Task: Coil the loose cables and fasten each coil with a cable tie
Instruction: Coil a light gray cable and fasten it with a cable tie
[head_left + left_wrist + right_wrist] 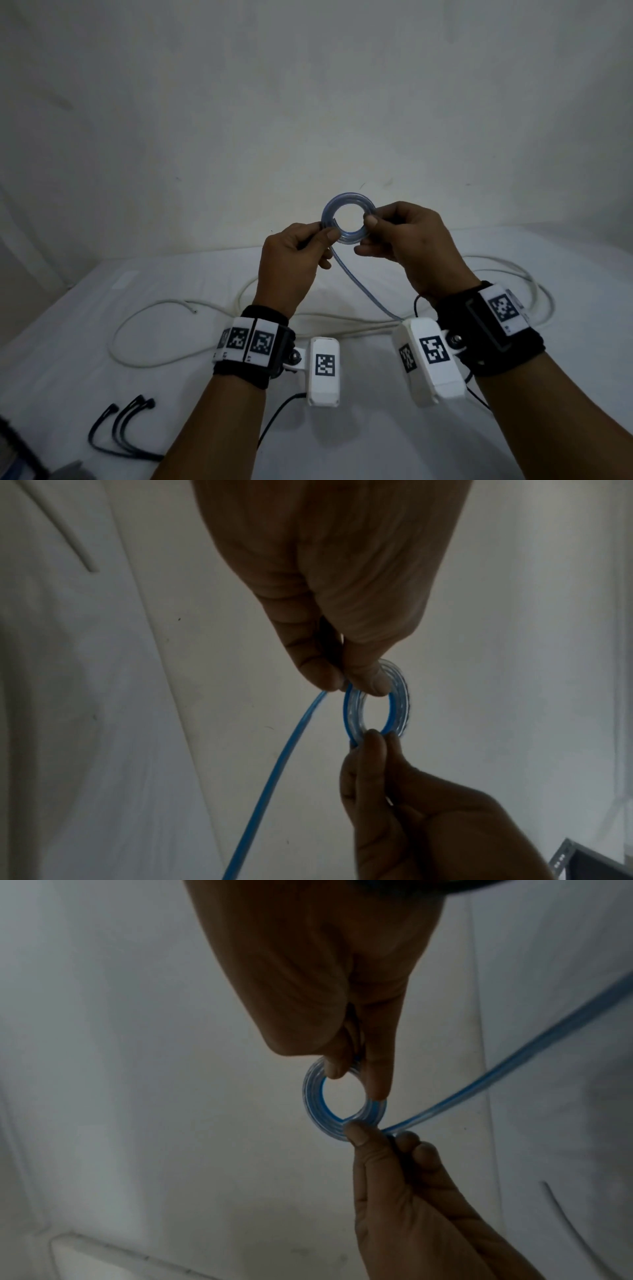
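Your blue cable (347, 222) is wound into a small tight ring, held up in the air above the middle of the worktop (342, 445), with its loose tail (363, 287) dropping from the ring's left side down toward the near edge between your wrists. Your left hand (291, 260) pinches the ring's left side between thumb and fingers, clamped on the coil just where the tail leaves it; your right hand (407, 246) pinches the opposite side, thumb and forefinger closed on the turns. Both grips are firm on the blue cable; neither is free.

You look to be mid-coil: several turns are laid, but a fair run of tail is not yet wound. The next move likely calls for one hand to hold the turns flat while the other feeds tail round, keeping each lap beside the last so the springy ring does not pop open.

Behind your hands a white cable (154, 329) sprawls uncoiled across the worktop from the left side to the right edge. The black cable ties (123, 431) lie near the near-left corner, well apart from the ring, so you will need a spare hand to fetch one.
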